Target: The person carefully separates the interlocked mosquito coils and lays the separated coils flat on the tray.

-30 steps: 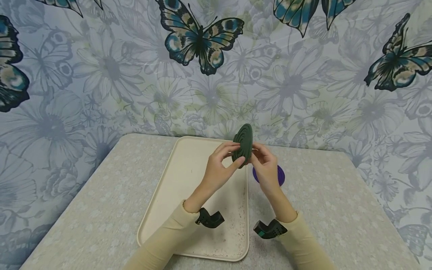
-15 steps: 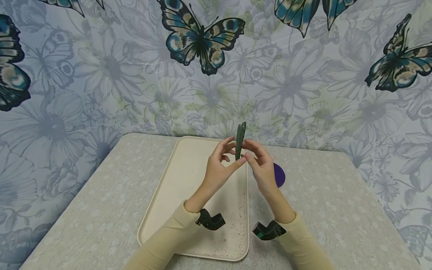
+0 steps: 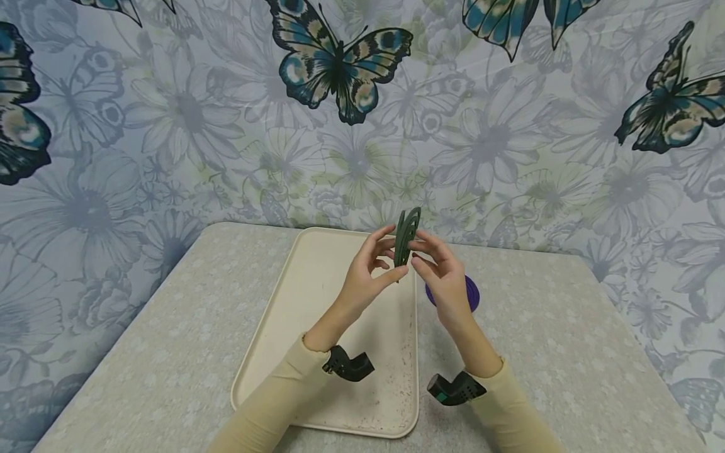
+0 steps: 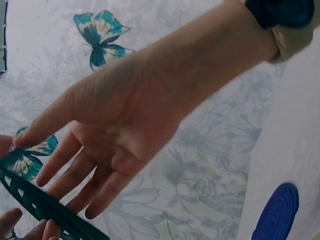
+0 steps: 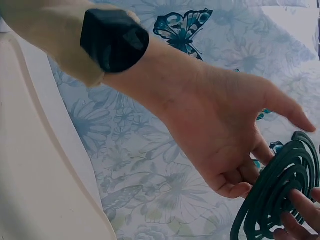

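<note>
Both hands hold up a dark green round coaster [image 3: 404, 242] with concentric rings, above the tray's far right part. It stands nearly edge-on in the head view, and its layers spread apart at the top. My left hand [image 3: 365, 270] has its fingers against the left face and its thumb at the lower edge. The right hand [image 3: 444, 267] grips from the other side, fingers on the coaster's right edge and thumb near the bottom. In the right wrist view, gaps show between the rings of the green coaster [image 5: 260, 200], with left fingertips [image 5: 302, 205] on its face.
A purple ringed coaster [image 3: 472, 294] lies on the table right of the tray, partly behind the right hand. The cream tray [image 3: 306, 314] takes up the middle-left of the patterned tabletop [image 3: 555, 340]. A butterfly-print cloth [image 3: 487, 138] hangs behind the table.
The green coaster has turned from showing its ringed face to nearly edge-on, then slightly back, and its layers now part at the top. Both hands have shifted their fingers on it.
</note>
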{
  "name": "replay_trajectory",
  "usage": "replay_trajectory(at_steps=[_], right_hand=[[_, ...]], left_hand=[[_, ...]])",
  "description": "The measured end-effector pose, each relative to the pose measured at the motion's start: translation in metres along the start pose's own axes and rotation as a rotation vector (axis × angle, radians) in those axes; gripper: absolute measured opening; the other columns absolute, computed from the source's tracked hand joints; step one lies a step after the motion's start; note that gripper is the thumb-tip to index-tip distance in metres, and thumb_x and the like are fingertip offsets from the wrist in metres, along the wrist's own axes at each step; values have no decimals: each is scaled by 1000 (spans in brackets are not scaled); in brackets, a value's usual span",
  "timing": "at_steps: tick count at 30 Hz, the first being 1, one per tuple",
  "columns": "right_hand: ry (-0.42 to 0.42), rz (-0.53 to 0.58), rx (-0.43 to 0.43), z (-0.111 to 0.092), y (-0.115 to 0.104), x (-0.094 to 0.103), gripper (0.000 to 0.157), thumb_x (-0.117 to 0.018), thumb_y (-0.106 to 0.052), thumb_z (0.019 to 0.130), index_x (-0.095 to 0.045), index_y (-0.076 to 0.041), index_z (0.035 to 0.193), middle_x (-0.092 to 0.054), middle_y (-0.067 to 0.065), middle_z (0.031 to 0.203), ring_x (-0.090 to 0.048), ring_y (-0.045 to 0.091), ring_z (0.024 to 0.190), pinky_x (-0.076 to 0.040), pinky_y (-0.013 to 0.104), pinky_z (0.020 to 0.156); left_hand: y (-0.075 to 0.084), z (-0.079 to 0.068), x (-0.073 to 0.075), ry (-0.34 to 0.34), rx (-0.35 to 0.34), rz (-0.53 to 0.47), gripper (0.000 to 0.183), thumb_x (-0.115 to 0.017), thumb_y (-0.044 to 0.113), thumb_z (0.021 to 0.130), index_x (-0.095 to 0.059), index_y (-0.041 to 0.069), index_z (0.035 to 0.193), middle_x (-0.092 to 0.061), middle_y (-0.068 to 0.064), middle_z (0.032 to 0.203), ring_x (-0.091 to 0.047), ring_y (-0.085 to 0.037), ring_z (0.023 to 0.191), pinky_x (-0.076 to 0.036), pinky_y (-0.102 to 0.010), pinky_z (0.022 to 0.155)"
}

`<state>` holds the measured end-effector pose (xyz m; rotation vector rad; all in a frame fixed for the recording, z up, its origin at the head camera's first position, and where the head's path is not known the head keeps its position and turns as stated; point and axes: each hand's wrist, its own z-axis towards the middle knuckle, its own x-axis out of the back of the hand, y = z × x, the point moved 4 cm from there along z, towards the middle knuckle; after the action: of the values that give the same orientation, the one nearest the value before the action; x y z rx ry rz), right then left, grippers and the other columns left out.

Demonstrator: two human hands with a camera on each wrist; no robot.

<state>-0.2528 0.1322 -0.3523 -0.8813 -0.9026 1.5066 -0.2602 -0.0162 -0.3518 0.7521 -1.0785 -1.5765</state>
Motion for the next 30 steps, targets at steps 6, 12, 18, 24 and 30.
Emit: replay_trajectory(at_steps=[6, 12, 18, 24, 30], right_hand=[[29, -2, 1, 0, -1, -1, 42, -56, 1, 93, -47, 4, 134, -67, -14, 104, -60, 7, 106, -49, 19, 97], [118, 53, 6, 0, 5, 0, 37, -62, 7, 86, -53, 13, 121, -71, -12, 94, -66, 7, 93, -54, 19, 86], [192, 99, -12, -1, 9, 2, 29, -63, 9, 85, -57, 14, 113, -70, -7, 96, -68, 8, 90, -57, 22, 82], [103, 115, -65, -1, 6, -3, 31, -49, -11, 98, -52, 2, 126, -60, -4, 115, -62, 8, 103, -55, 22, 85], [92, 161, -87, -3, 4, -3, 37, -49, -6, 97, -45, -6, 134, -54, -2, 122, -58, 7, 110, -53, 20, 86]], left_hand=[[0, 0, 0, 68, 91, -108, 48, -52, 16, 98, -39, 11, 144, -60, -19, 128, -56, -20, 115, -44, -32, 98], [-2, -2, -2, 135, 126, -119, 49, -60, 12, 93, -45, 11, 139, -66, -19, 118, -62, -14, 102, -48, -28, 88], [-4, -4, -6, 136, 164, -161, 51, -63, 12, 90, -46, 13, 138, -63, -20, 123, -63, -11, 99, -51, -28, 93], [-3, -5, -5, 167, 129, -128, 53, -68, 10, 87, -47, 12, 136, -64, -15, 125, -63, -22, 108, -50, -34, 99], [-4, -5, -5, 183, 77, -167, 52, -65, 5, 88, -46, 5, 136, -63, -20, 125, -63, -26, 113, -49, -38, 101]])
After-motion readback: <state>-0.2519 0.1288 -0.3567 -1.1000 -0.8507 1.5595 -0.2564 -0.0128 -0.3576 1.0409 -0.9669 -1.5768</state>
